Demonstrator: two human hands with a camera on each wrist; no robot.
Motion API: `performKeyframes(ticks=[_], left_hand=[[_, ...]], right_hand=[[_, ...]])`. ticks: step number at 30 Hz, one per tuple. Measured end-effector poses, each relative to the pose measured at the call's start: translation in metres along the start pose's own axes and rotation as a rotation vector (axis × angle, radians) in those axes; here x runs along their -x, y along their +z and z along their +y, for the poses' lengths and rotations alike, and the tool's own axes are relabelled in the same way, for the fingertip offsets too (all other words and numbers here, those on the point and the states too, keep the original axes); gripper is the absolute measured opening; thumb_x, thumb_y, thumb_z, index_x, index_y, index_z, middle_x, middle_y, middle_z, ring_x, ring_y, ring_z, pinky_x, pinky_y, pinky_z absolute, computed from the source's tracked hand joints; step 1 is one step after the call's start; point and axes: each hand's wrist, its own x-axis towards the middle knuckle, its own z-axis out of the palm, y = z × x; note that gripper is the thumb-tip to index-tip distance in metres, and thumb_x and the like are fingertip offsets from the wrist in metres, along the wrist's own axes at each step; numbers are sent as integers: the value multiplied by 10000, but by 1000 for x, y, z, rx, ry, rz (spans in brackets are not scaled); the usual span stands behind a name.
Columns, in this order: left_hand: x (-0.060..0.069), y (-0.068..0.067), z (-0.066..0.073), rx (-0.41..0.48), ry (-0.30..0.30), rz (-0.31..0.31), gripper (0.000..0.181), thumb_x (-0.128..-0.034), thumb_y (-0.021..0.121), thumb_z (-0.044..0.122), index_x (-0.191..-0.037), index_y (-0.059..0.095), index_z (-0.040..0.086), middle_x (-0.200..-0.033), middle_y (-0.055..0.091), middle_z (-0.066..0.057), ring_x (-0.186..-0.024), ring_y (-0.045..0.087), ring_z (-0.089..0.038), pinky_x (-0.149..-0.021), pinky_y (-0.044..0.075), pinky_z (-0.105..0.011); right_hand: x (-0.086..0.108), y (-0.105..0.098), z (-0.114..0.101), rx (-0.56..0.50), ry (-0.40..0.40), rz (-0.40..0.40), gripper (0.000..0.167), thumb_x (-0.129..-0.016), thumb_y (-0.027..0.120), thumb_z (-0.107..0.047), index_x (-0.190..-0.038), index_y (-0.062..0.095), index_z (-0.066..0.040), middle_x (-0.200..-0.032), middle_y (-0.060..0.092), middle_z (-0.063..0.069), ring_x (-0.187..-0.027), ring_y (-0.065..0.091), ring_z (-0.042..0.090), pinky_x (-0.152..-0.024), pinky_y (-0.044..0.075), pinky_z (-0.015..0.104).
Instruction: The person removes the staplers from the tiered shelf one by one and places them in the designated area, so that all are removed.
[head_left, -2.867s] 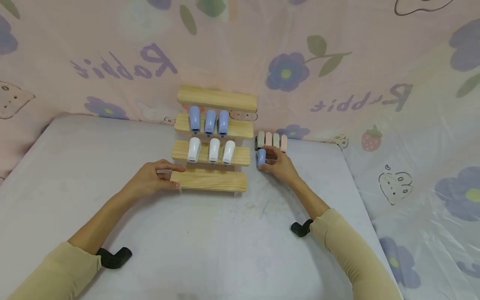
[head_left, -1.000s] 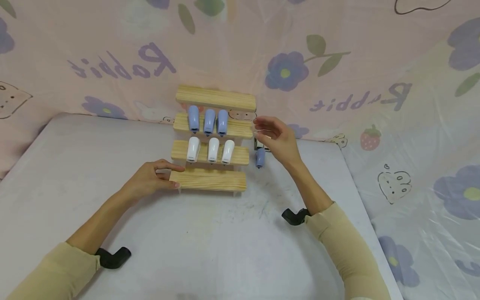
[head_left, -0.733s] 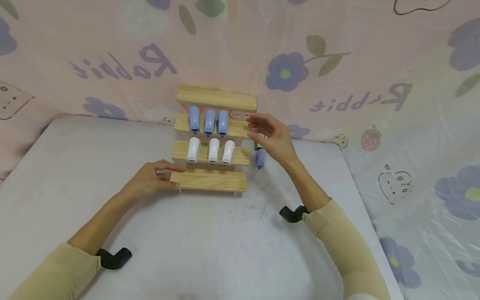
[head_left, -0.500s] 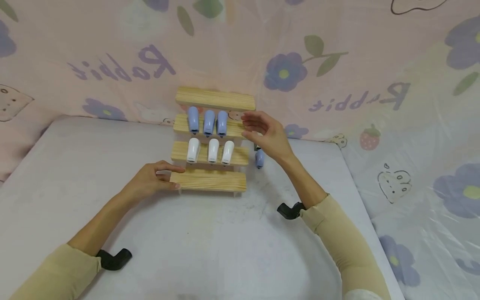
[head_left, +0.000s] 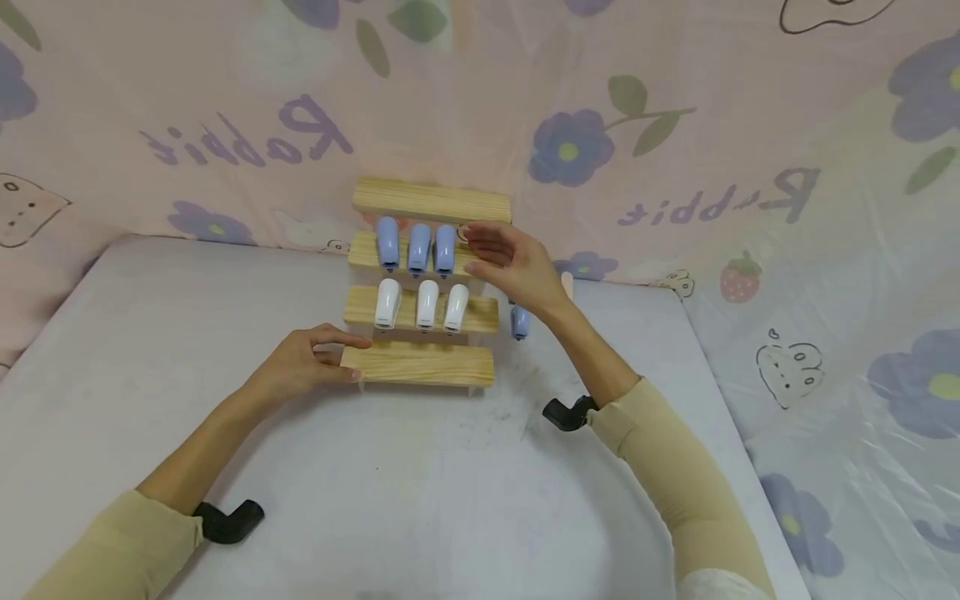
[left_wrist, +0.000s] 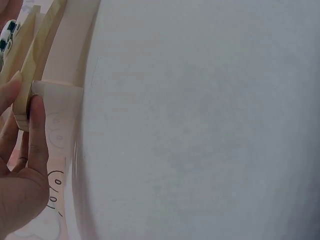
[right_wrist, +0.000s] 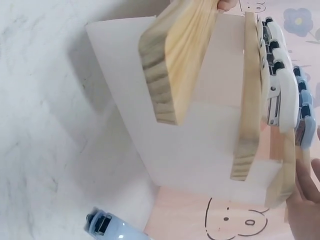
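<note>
My left hand (head_left: 296, 362) pinches the left end of the lowest board of a wooden tiered rack (head_left: 420, 365); in the left wrist view, thumb and fingers of the hand (left_wrist: 22, 187) lie on either side of the board (left_wrist: 31, 70). My right hand (head_left: 528, 271), fingers apart and gently bent, is over the right end of the blue staplers' board, close to the rightmost blue stapler (head_left: 445, 248). No object shows between its fingers. Three white staplers (head_left: 427, 303) stand one board lower. The right wrist view shows this hand (right_wrist: 306, 212) below the blue staplers (right_wrist: 305, 127).
Another blue stapler (head_left: 520, 322) stands on the table right of the rack, under my right forearm's side. A pink item (head_left: 567, 285) shows behind my right wrist; others there are hidden. A patterned curtain (head_left: 450, 100) hangs behind the table (head_left: 450, 500).
My right hand has let go of the blue stapler on the table, risen and moved left over the rack's second board from the top. My left hand has kept its grip.
</note>
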Motion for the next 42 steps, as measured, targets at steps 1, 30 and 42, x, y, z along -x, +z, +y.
performKeyframes(ticks=[1, 30, 42], left_hand=[[0, 0, 0, -2, 1, 0, 523, -775, 866, 273, -1248, 690, 136, -1329, 563, -101, -809, 594, -215, -765, 469, -350], [2, -2, 3, 0, -4, 8, 517, -788, 858, 274, -1256, 687, 135, -1299, 573, -89, -889, 610, -230, -822, 461, -364], [4, 0, 3, 28, -1, 2, 516, -784, 860, 276, -1251, 690, 137, -1261, 570, -88, -704, 553, -145, -709, 450, -300]], right_hand=[[-1, 1, 0, 8, 4, -7, 527, -880, 726, 21, -1365, 525, 50, -1336, 559, 237, -1237, 558, 330, -1045, 428, 350], [-14, 19, -4, 303, 66, -28, 668, -849, 811, -183, -1441, 507, -130, -1305, 613, 53, -1172, 583, 164, -985, 440, 254], [-5, 10, -3, 234, 47, -21, 641, -829, 823, -133, -1402, 537, -107, -1302, 611, 64, -1169, 588, 166, -992, 448, 263]])
